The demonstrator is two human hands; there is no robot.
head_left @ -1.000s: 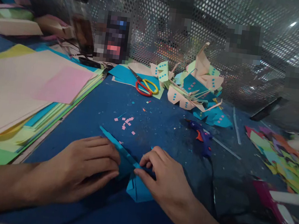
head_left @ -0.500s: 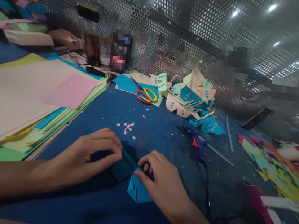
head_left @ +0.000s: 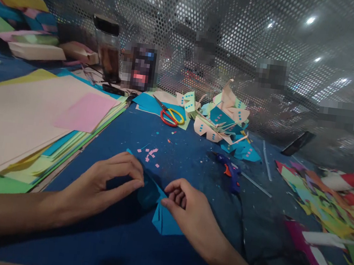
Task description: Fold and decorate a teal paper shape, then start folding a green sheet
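Paper [head_left: 168, 224], blue and folded, is in the lower middle of the frame, upon the dark blue bench [head_left: 101, 248]. The right hand [head_left: 191, 216] comes from the lower right and pinches the upper edge of this paper between thumb and forefinger, so its opening is narrow; the other fingers are curled inward. The left hand [head_left: 109, 184] comes from the left side, with thumb and fingertips close together at the left part of the paper; whether they really grip it, I cannot tell.

Small pink pieces [head_left: 153, 151] lie scattered just beyond the hands, near the centre. Farther up, scissors [head_left: 166, 108] with one red and one yellow handle rest on coloured sheets [head_left: 145, 99]. To the right of them is a pile of folded paper shapes [head_left: 220, 116], marked with small coloured squares. Right of the centre lies a blue glue gun [head_left: 234, 175] with orange trigger. On the left of the frame, a stack of big sheets [head_left: 17, 121] carries a pink sheet [head_left: 86, 110].
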